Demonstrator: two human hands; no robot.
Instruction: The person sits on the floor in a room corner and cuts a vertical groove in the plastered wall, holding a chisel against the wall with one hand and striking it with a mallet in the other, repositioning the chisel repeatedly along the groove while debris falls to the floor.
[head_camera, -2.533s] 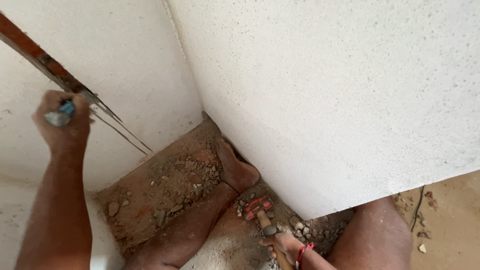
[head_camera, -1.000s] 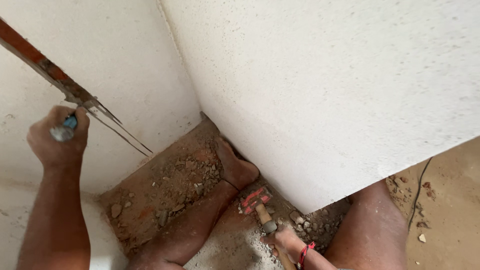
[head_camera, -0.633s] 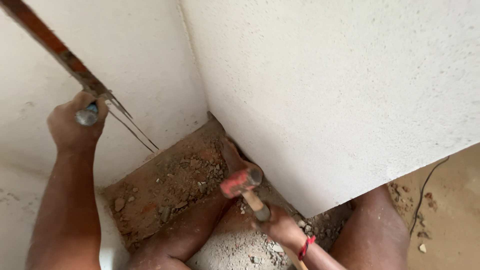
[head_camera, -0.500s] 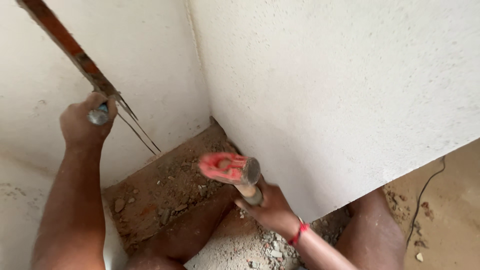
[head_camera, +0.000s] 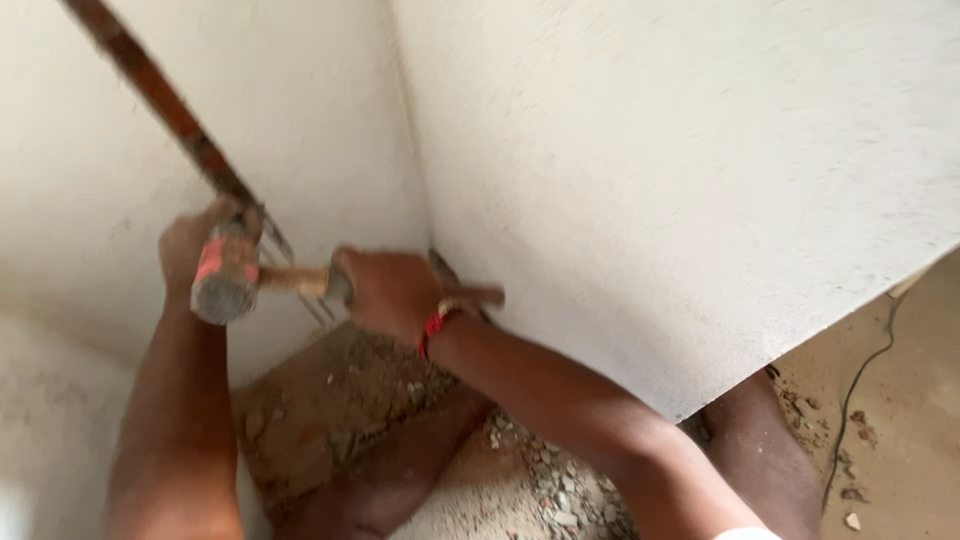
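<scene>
- Right hand (head_camera: 385, 290), centre-left of the frame: fingers wrapped tight round the wooden handle of a hammer (head_camera: 228, 285). The hammer's red-and-grey head sits left of the hand, blurred, level with the left hand.
- Left hand (head_camera: 205, 240), left of centre: fist closed, pressed to the wall. It probably grips a chisel, but the hammer head covers the tool, so what the fingers clasp cannot be told for sure.
- Chase (head_camera: 165, 105): a narrow groove cut through white plaster, showing red brick, running from the upper left corner down to the left fist. Thin scratch lines continue below the fist.
- Wall corner (head_camera: 410, 150): 2 white plastered faces meet just right of the hands.
- Floor, lower centre: red-brown dirt and rubble (head_camera: 350, 400), grey stone chips (head_camera: 560, 500) further right, the person's bare legs among them. A thin dark cable (head_camera: 865, 370) trails along the right edge.
- Risks, as a judgement: the hammer head is right against the left knuckles, so a blow slightly off line would strike fingers. Chips could fly toward the face at this range. A glancing hit could break plaster beyond the groove. Loose rubble underfoot could shift the stance.
</scene>
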